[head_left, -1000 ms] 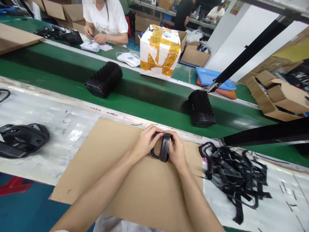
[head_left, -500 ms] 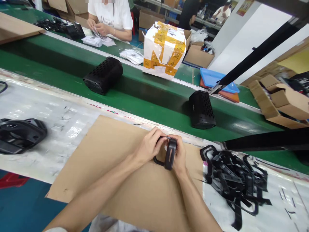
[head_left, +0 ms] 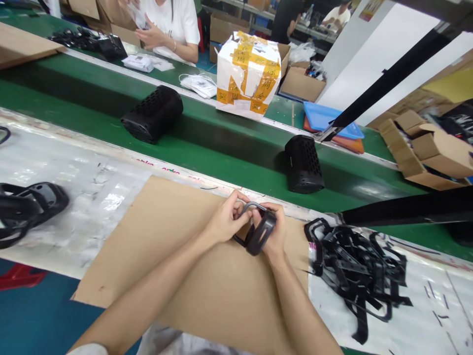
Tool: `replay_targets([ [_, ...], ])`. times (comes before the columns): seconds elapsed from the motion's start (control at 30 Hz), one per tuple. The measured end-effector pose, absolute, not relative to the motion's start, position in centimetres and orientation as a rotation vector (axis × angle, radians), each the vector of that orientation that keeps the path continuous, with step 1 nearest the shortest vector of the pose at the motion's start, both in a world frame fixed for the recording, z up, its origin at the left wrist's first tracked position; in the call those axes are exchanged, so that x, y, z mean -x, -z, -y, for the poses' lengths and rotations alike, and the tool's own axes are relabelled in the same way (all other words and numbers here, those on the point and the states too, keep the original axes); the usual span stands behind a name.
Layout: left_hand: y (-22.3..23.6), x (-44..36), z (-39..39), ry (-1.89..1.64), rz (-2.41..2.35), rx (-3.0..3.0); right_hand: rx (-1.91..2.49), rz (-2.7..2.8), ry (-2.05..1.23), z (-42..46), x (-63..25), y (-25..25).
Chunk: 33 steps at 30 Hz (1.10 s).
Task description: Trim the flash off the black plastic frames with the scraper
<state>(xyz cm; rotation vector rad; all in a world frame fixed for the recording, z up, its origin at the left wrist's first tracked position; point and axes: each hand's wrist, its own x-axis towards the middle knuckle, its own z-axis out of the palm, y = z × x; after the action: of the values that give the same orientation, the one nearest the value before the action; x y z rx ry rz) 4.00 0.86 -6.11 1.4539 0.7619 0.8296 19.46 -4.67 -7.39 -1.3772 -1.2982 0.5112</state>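
Note:
Above the cardboard sheet [head_left: 158,246], both hands hold one black looped plastic part [head_left: 261,233] with a thick, slotted end and a thin rounded frame. My left hand [head_left: 226,219] is closed, pinching the thin frame on its left side. Wrapped around the thick end from the right is my right hand [head_left: 278,235], its fingers partly hidden behind the part. To the right of my hands lies a tangled pile of black plastic frames and strips [head_left: 364,268].
More black looped parts [head_left: 44,199] lie at the left. Two black perforated cylinders [head_left: 153,114] rest on the green conveyor belt [head_left: 221,150]. Across it are a taped white box [head_left: 248,74], a blue tray [head_left: 332,121] and a co-worker [head_left: 173,29]. A black post [head_left: 388,81] slants at the right.
The looped part has tilted in my hands, so its thick end now slants and more of the thin frame shows. The co-worker's hands have lifted and moved apart.

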Motion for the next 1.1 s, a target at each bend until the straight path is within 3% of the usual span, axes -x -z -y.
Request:
replay_targets([
  [0.33,5.4,-3.5,-0.7,-0.564,-0.756,-1.598,1.350,1.430,-0.511,4.5,-19.9,7.1],
  [1.1,6.4,-3.8,-0.6,-0.573,-0.868,-1.735,1.435,1.284,-0.631,4.4,-19.3,6.9],
])
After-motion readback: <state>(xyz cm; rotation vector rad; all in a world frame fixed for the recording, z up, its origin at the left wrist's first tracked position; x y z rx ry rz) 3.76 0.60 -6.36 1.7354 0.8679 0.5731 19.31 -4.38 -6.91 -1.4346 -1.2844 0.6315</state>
